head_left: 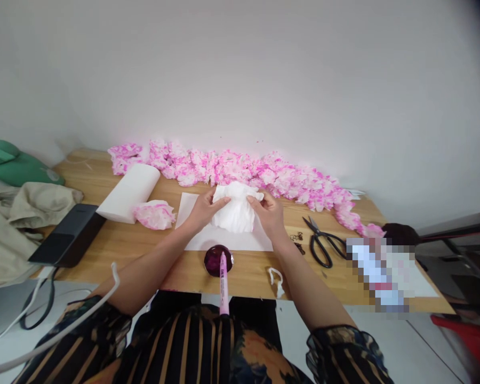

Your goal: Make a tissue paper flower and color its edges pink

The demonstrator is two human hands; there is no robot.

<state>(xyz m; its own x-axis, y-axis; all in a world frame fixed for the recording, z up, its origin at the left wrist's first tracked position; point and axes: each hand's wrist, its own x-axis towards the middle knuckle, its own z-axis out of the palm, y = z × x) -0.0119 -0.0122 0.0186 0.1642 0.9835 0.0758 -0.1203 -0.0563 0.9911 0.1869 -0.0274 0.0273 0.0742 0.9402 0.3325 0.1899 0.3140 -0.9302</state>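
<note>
A white, ruffled tissue paper flower [236, 210] is held up between my two hands, above a white sheet of paper [192, 234]. My left hand [208, 208] pinches its left edge between thumb and fingers. At the right edge, my right hand [270, 210] grips it the same way. Close in front of me stands a small round dish [213, 265] of dark magenta liquid, and a pink marker [224, 288] lies with its tip over the dish. Left of the sheet rests one pink-edged paper flower [155, 214].
A long heap of pink and white paper flowers [240, 168] runs along the wall. A white stack of tissue [132, 192] and a black power bank [70, 234] lie left. Black-handled scissors [322, 242], thin dark ties [298, 245] and a twisted white scrap [278, 280] lie right.
</note>
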